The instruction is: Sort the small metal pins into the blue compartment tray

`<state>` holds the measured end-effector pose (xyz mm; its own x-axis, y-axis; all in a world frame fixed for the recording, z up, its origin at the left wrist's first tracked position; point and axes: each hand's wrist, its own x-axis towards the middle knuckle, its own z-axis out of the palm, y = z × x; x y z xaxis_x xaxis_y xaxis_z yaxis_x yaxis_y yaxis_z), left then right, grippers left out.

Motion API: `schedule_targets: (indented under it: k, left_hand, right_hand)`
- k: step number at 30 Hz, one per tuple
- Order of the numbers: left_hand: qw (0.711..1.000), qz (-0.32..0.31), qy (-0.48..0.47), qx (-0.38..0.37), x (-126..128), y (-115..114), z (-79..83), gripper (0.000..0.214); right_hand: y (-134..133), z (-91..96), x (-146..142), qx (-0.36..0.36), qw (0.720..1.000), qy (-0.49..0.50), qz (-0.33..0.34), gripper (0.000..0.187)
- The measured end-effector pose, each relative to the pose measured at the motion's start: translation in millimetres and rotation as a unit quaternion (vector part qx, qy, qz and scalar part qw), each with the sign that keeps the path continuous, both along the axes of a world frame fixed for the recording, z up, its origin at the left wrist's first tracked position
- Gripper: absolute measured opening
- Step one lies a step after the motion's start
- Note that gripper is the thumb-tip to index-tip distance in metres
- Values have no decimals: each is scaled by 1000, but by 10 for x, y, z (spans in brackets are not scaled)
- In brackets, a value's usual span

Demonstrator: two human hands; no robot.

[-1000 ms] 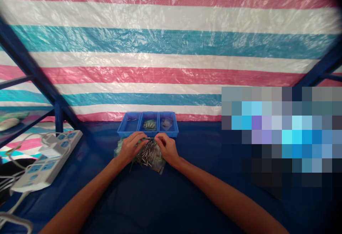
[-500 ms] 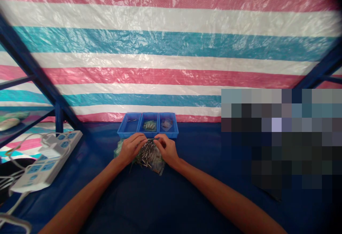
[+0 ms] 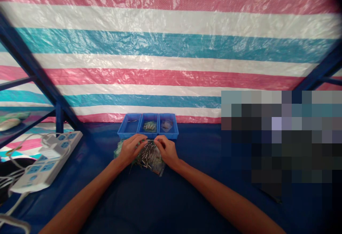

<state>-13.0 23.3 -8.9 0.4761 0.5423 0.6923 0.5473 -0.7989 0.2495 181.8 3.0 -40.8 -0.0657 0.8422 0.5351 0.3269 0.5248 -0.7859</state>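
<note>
A thin metal rod (image 3: 150, 140) spans the gap between my two hands, too small to name more exactly. My left hand (image 3: 131, 147) pinches its left end and my right hand (image 3: 167, 149) pinches its right end. Just beneath the fingers lies a heap of slim metal rods (image 3: 146, 154) on clear and greenish plastic bags (image 3: 158, 167). Directly behind the hands stands a blue tray with three compartments (image 3: 129, 135). The left compartment has a slim rod (image 3: 131, 121), the middle one small pale pieces (image 3: 149, 127) on green plastic, the right one a clear bag (image 3: 167, 125).
A white power strip (image 3: 50, 173) with plugs and cables lies at the left on the dark blue table (image 3: 149, 205). Blue metal frame bars (image 3: 40, 70) rise at both sides. A striped plastic sheet (image 3: 171, 77) hangs behind. The right side is pixelated.
The fingertips of my right hand have shifted slightly, and more of the rod shows between the hands. Both hands stay over the heap; the view has tilted very slightly.
</note>
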Motion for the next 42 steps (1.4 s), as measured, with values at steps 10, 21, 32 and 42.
schedule_targets:
  k: [10, 21, 32, 42]
  left_hand:
    - [1000, -19, 5, 7, 6, 6, -5, 13]
    - [1000, -8, 11, 7, 13, -19, 26, 16]
    - [1000, 0, -15, 21, 34, -36, -6, 13]
    - [1000, 1, -6, -16, 7, -20, -40, 12]
  right_hand:
    - [-6, 30, 8, 13, 1000, -6, 8, 23]
    - [-15, 14, -2, 3, 1000, -13, -2, 21]
    - [-6, 7, 0, 0, 1000, -6, 6, 24]
    - [-8, 6, -2, 2, 1000, -4, 2, 23]
